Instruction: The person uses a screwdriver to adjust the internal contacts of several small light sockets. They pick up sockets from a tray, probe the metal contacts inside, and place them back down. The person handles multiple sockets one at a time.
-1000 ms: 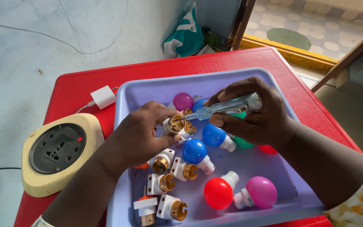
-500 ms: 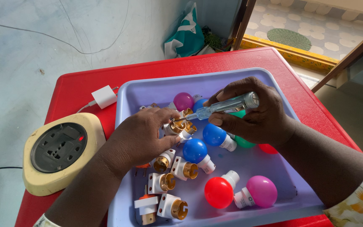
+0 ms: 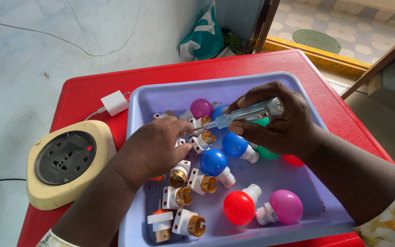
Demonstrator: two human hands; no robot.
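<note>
Red plastic surface (image 3: pixel 92 91), glossy. On it sits a lilac plastic tray (image 3: pixel 161 91) with a shallow rim, and beside the tray a cream round socket box (image 3: pixel 65 160) with a dark face.

My left hand (image 3: pixel 154 146) lies in the tray, fingers pinched on a white lamp holder (image 3: pixel 200 122) with a brass throat, near the tray's middle. My right hand (image 3: pixel 280 123) is clenched round a screwdriver (image 3: pixel 248 112) with a clear handle. Its tip rests at that holder.

Step in hand, as I judge it: working the driver at the holder. The next move calls for a steady pinch and a straight tip, since the holder is small and slick.

Loose around my hands are smooth round bulbs: blue bulb (image 3: pixel 213 162), red bulb (image 3: pixel 238 208), pink bulb (image 3: pixel 286 206).
</note>
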